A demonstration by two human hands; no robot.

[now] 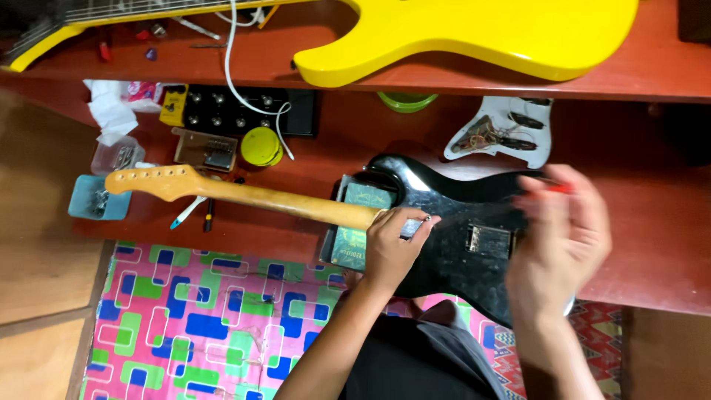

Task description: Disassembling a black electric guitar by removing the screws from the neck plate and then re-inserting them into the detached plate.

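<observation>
A black electric guitar body [452,222] with a bare wooden neck [244,195] lies back-up on the red wooden bench [652,244]. My left hand [395,244] rests where neck meets body, pinching a small silver screw [426,218] at its fingertips. Blurred by motion, my right hand [559,237] hovers over the body's right side, closed on a thin tool with a red handle [557,188]. A metal plate [489,241] sits on the guitar's back between both hands.
A yellow guitar [474,33] lies on the upper shelf. Below it sit a white pickguard with wiring [503,130], a black pedal unit [237,111], a yellow round tin [261,146], a blue tray of parts [96,200] and a green booklet [355,222]. A colourful mat [200,318] covers the floor.
</observation>
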